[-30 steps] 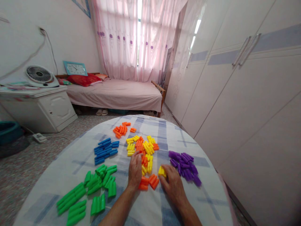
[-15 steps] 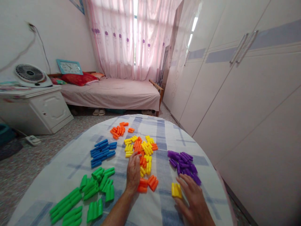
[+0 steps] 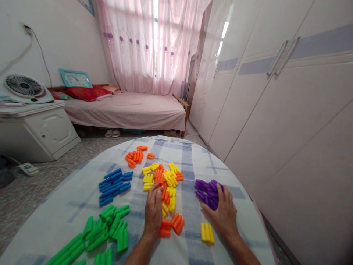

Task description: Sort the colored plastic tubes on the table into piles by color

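My right hand point(image 3: 224, 211) reaches over a pile of purple plastic tube-shaped building pieces point(image 3: 202, 186), its fingers spread and touching the pile's right side, which it partly hides. A single yellow three-tube piece point(image 3: 207, 233) lies on the cloth just left of my right wrist. My left hand point(image 3: 153, 211) rests against the left edge of a mixed pile of yellow pieces point(image 3: 170, 179) and orange pieces point(image 3: 159, 176). Its fingers stretch forward, nothing visibly held; the fingertips partly cover some pieces. Two orange pieces point(image 3: 178, 223) lie right of my left wrist.
The round table wears a checked cloth point(image 3: 190, 154). On its left are blue pieces point(image 3: 115, 185) and green pieces point(image 3: 96, 232); farther back lies a small orange heap point(image 3: 134, 157). Beyond stand a bed point(image 3: 132, 108), a cabinet with a fan point(image 3: 24, 88), and a wardrobe point(image 3: 275, 129).
My right hand has moved forward from beside the yellow piece onto the purple pile. The left hand stays by the mixed pile. The whole view has shifted slightly.
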`<state>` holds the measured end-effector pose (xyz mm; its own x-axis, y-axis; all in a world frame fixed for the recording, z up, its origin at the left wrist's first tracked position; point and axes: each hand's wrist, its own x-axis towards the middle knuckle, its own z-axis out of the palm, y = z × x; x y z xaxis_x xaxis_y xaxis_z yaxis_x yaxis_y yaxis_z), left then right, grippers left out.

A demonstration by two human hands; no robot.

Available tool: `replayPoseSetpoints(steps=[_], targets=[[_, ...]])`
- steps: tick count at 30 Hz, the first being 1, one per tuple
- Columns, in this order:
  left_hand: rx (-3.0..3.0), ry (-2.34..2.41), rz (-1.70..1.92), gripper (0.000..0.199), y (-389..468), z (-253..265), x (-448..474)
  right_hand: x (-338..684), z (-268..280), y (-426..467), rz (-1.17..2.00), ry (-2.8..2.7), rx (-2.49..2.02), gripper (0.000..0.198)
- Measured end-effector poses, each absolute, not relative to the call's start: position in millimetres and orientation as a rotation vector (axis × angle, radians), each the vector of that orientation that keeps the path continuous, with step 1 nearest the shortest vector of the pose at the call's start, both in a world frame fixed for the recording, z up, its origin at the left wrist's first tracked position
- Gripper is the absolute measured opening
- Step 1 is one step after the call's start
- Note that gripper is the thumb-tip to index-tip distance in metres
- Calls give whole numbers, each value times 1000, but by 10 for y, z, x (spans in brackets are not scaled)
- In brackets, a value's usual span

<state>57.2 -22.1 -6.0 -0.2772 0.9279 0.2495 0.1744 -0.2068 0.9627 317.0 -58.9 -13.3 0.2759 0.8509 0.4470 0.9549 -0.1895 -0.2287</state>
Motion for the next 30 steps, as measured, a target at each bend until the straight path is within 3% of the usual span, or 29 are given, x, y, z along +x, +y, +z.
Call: replayPoseSetpoints(steps=[26, 30], targets=[[1273, 1405, 1482, 38, -259, -7, 607, 2873, 177, 693, -319, -1598, -2174, 79], [1261, 1403, 1490, 37, -267, 15, 623, 2746, 318, 528, -405, -1649, -1998, 61]])
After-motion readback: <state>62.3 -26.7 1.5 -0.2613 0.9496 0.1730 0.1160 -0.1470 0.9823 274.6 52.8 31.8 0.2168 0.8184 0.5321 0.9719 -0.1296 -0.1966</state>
